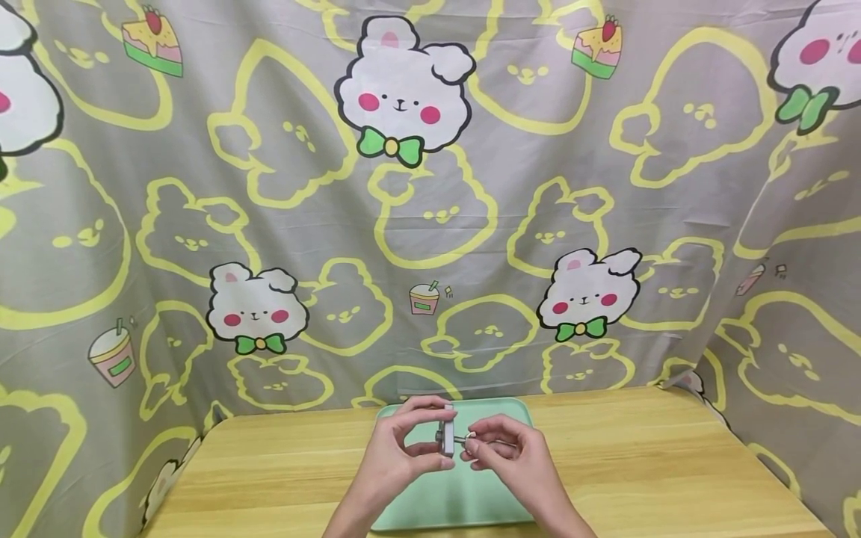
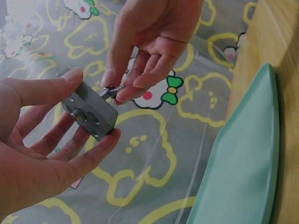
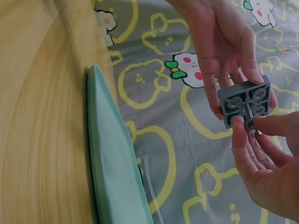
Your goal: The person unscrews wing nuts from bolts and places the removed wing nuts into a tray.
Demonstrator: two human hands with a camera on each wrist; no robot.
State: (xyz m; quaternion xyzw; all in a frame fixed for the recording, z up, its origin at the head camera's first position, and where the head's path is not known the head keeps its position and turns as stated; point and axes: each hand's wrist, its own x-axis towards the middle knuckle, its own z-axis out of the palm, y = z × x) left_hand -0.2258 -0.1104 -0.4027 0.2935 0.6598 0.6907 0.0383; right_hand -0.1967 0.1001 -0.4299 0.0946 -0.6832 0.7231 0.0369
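Between the thumb and fingertips of my left hand [image 1: 400, 442] is a grey square block [image 1: 448, 430], held on edge above the tray. One face shows a bolt head [image 2: 78, 115] between round recesses in the left wrist view. Out of the opposite face, with its round bosses and ribs, a metal bolt shank [image 3: 248, 111] projects from the middle. My right hand [image 1: 514, 447] pinches a small shiny metal piece [image 2: 111, 92] at the shank's end with thumb and fingertips. Fingers cover much of that piece, so I cannot tell its kind.
A mint-green tray [image 1: 444, 497] lies on the wood-grain table [image 1: 282, 467] under both hands. Behind and at both sides of the table hangs a grey cloth [image 1: 511, 187] printed with cartoon animals.
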